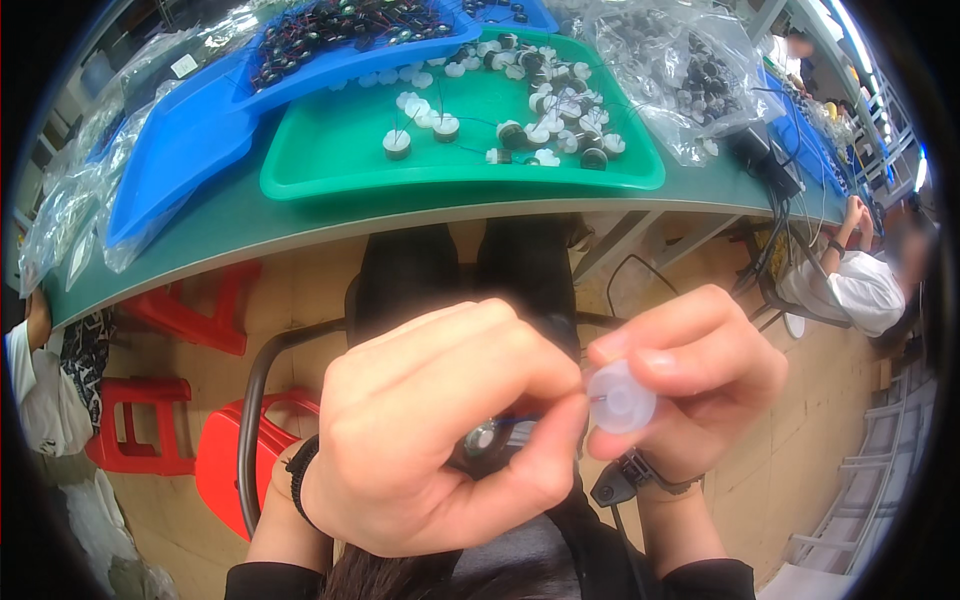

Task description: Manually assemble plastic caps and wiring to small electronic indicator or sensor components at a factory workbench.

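Observation:
My right hand (715, 375) pinches a translucent white round plastic cap (622, 398) between thumb and fingers, above my lap. Beside it, my left hand (420, 410) is closed, its thumb and forefinger tips pressed together right at the cap's edge. A small round silver component (482, 438) with thin dark wires shows inside the curl of the left fingers. The wires run toward the pinching fingertips, and a short dark line, perhaps a wire end, is visible at the cap. The fingers partly hide the component.
On the bench, a green tray (340, 180) holds white flower-shaped parts and round wired pieces. Blue trays (185, 150) and clear plastic bags (690, 60) lie around it. Red stools (145, 425) stand at left; other people sit at both sides.

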A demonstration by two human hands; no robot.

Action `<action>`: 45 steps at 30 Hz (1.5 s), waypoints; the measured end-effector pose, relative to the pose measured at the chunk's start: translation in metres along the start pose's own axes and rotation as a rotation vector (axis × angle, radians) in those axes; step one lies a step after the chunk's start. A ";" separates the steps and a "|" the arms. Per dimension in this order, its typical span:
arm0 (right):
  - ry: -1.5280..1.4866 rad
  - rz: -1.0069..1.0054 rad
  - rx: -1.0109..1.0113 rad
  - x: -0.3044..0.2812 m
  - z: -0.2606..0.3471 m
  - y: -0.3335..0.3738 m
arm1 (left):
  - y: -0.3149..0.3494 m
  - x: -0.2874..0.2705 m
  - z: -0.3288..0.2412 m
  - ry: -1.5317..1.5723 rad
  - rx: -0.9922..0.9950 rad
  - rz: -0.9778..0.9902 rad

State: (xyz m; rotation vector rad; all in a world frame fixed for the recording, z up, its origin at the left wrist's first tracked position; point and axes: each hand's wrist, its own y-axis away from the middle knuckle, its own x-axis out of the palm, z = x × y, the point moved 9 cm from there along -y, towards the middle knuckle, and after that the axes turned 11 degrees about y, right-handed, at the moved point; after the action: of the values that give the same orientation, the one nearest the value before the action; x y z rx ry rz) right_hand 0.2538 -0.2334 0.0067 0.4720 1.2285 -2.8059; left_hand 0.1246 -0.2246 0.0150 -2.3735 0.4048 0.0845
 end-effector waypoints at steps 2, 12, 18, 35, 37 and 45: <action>-0.004 -0.003 -0.001 0.000 0.001 0.000 | -0.001 0.001 0.000 0.005 -0.001 -0.004; 0.038 0.052 -0.005 0.002 0.004 -0.004 | -0.004 0.000 -0.001 0.007 0.001 0.032; 0.096 0.045 -0.006 0.003 0.005 -0.005 | -0.006 -0.001 -0.001 -0.058 -0.016 0.052; -0.057 -0.029 0.144 -0.001 -0.008 0.000 | 0.000 -0.001 -0.008 -0.037 0.023 -0.012; -0.055 -0.005 0.082 0.000 -0.008 -0.001 | 0.000 -0.001 -0.007 -0.046 0.077 -0.001; -0.127 -0.076 0.181 -0.002 -0.014 0.003 | 0.004 -0.002 -0.020 -0.190 0.206 0.006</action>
State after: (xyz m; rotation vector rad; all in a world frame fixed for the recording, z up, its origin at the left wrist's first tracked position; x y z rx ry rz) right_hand 0.2598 -0.2256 -0.0040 0.2532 0.9946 -2.9736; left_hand 0.1203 -0.2402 0.0279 -2.1393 0.3135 0.2563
